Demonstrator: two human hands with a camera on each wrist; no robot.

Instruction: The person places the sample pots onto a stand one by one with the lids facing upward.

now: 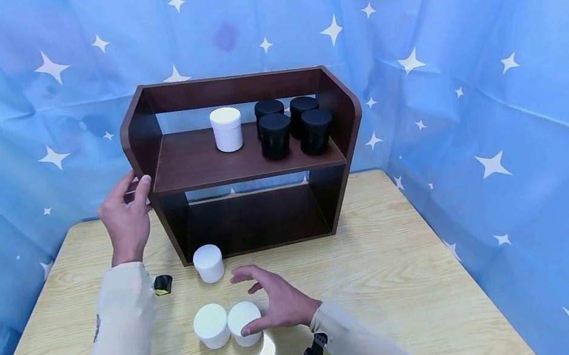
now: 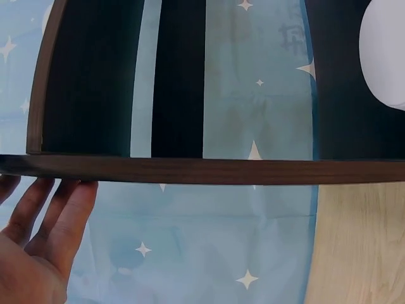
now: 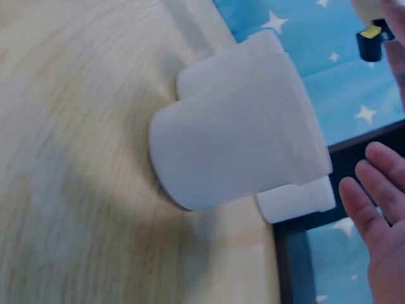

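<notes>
My left hand (image 1: 127, 218) rests its fingertips against the outer left side of a dark brown two-tier shelf (image 1: 195, 169). In the left wrist view its fingers (image 2: 79, 212) are extended along the side panel. My right hand (image 1: 283, 300) hovers with fingers spread by a white lidded jar (image 1: 243, 318), its thumb overlapping that jar in the head view. The right wrist view shows the fingers (image 3: 361, 206) apart from the jar; thumb contact I cannot tell. A second white jar (image 1: 211, 329) stands just left of it, and a third (image 1: 209, 265) before the shelf.
On the upper tier stand one white jar (image 1: 227, 131) and several black jars (image 1: 275, 137) grouped at the right. A wooden table (image 1: 387, 272) carries the shelf. A blue star-patterned curtain (image 1: 249, 17) hangs behind and at both sides.
</notes>
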